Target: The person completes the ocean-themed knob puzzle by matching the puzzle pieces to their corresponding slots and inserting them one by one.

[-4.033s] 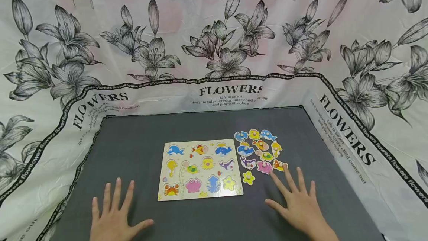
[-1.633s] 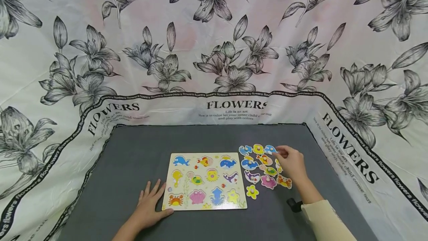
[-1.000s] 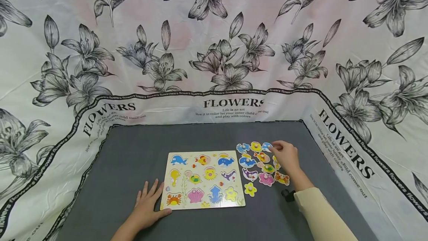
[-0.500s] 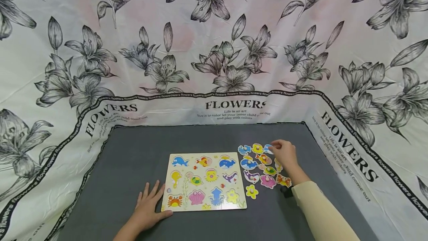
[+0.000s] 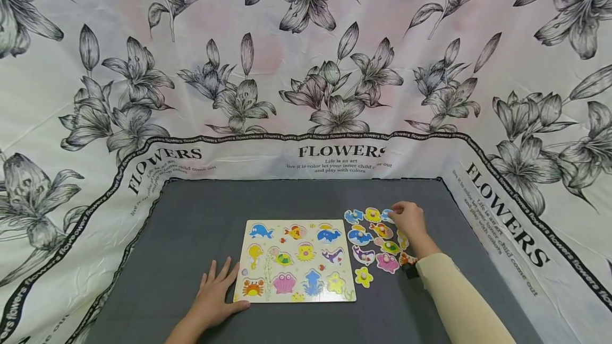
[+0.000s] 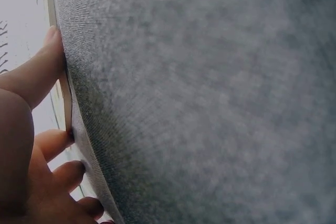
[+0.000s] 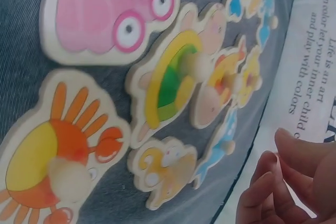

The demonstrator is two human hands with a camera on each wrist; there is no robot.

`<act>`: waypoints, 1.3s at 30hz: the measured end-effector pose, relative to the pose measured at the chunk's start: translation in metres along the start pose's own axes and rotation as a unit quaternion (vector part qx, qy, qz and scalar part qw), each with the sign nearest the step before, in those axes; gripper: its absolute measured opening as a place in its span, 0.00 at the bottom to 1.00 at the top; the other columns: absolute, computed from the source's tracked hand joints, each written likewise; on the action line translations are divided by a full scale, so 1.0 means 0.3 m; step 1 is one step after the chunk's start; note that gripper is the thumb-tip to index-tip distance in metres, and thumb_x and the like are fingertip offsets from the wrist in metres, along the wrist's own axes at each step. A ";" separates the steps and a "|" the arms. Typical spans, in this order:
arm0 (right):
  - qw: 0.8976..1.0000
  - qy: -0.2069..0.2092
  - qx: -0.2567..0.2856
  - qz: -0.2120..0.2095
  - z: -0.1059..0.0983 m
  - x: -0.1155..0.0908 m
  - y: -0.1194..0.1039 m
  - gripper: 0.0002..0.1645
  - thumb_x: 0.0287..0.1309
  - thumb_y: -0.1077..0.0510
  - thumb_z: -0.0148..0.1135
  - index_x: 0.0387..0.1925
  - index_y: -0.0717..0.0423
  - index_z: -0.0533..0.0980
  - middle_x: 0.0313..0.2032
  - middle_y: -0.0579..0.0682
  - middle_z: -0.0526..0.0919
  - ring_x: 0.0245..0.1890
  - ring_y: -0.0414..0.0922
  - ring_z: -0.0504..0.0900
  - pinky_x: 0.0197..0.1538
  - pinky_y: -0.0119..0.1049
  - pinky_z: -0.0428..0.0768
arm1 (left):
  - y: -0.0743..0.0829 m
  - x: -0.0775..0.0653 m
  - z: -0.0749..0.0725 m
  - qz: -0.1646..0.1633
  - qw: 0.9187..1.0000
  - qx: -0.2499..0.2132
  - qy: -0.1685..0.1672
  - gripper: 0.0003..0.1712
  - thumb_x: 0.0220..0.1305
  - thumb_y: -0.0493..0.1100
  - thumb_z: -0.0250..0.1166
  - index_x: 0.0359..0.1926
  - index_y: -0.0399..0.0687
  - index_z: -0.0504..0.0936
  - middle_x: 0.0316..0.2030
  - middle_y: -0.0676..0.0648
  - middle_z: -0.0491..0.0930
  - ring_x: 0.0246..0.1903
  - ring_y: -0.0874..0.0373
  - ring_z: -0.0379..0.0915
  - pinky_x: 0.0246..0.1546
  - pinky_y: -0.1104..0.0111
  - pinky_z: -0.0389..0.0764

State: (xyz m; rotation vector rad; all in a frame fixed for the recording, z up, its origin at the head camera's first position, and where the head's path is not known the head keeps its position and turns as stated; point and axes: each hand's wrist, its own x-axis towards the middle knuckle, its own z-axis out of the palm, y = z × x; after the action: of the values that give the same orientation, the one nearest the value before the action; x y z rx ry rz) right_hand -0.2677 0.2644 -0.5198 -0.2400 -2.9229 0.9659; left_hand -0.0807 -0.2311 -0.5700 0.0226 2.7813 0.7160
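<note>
A pale puzzle board (image 5: 278, 227) printed with sea animals lies on the dark cloth. My left hand (image 5: 212, 296) rests at its lower left corner, fingers spread along the left side and thumb at the bottom edge. In the left wrist view, the thumb and fingertips touch the board's edge (image 6: 67, 103). Beyond the loose pieces, my right hand (image 5: 409, 224) has its fingertips right beside the blue whale piece (image 7: 216, 145). The right wrist view shows its fingers (image 7: 255, 195) loosely curled, with nothing visible between them; the whale piece lies flat, its knob uncovered.
Several knobbed pieces lie right of the board, among them a crab (image 7: 31, 153), a turtle (image 7: 168, 87), a pink shell (image 5: 387, 263) and a yellow star (image 5: 364, 277). A flower-printed cloth (image 5: 334, 158) rises behind and beside the grey surface (image 5: 205, 206).
Both hands were spread above the surface at first. Since then the left came to the board's corner and the right to the blue whale piece; lately the right has barely shifted.
</note>
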 end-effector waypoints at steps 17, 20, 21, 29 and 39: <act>0.998 -0.034 -0.030 0.037 0.048 0.048 0.031 0.19 0.66 0.57 0.66 0.54 0.63 0.80 0.50 0.63 0.82 0.48 0.60 0.81 0.49 0.56 0.79 | -0.008 -0.016 -0.003 0.012 1.000 0.015 0.021 0.66 0.41 0.74 0.75 0.75 0.43 0.65 0.76 0.32 0.54 0.74 0.22 0.36 0.66 0.25 0.45; 0.998 -0.031 -0.045 0.043 0.061 0.049 0.028 0.18 0.66 0.56 0.67 0.53 0.61 0.81 0.49 0.62 0.82 0.46 0.59 0.81 0.47 0.55 0.78 | -0.008 -0.020 -0.005 0.008 1.000 0.012 0.018 0.66 0.40 0.74 0.75 0.75 0.43 0.65 0.76 0.32 0.54 0.74 0.22 0.35 0.66 0.25 0.45; 0.997 -0.028 -0.049 0.048 0.062 0.048 0.030 0.17 0.65 0.56 0.67 0.52 0.61 0.81 0.48 0.62 0.82 0.46 0.59 0.81 0.47 0.55 0.78 | -0.007 -0.016 -0.004 0.008 1.000 0.013 0.015 0.66 0.40 0.74 0.75 0.75 0.43 0.65 0.76 0.32 0.54 0.74 0.22 0.35 0.66 0.25 0.45; 0.996 -0.022 -0.053 0.068 0.046 0.057 0.045 0.17 0.65 0.58 0.67 0.52 0.63 0.81 0.48 0.63 0.83 0.45 0.60 0.81 0.46 0.55 0.79 | 0.011 0.013 0.004 0.008 1.000 0.009 0.008 0.67 0.40 0.76 0.74 0.76 0.47 0.64 0.77 0.34 0.53 0.75 0.24 0.34 0.68 0.27 0.44; 0.995 -0.019 -0.064 0.069 0.089 0.073 0.053 0.16 0.67 0.59 0.63 0.53 0.64 0.80 0.51 0.65 0.82 0.47 0.61 0.81 0.49 0.57 0.79 | 0.002 0.004 -0.001 0.005 1.000 0.006 0.013 0.66 0.40 0.73 0.76 0.75 0.45 0.65 0.77 0.34 0.54 0.76 0.25 0.34 0.68 0.27 0.44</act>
State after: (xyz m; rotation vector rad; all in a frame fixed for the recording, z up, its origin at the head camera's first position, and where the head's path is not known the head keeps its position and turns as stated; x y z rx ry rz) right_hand -0.2898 0.2649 -0.5506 -0.4405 -3.0409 0.8086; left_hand -0.0821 -0.2308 -0.5698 0.0294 2.8128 0.7065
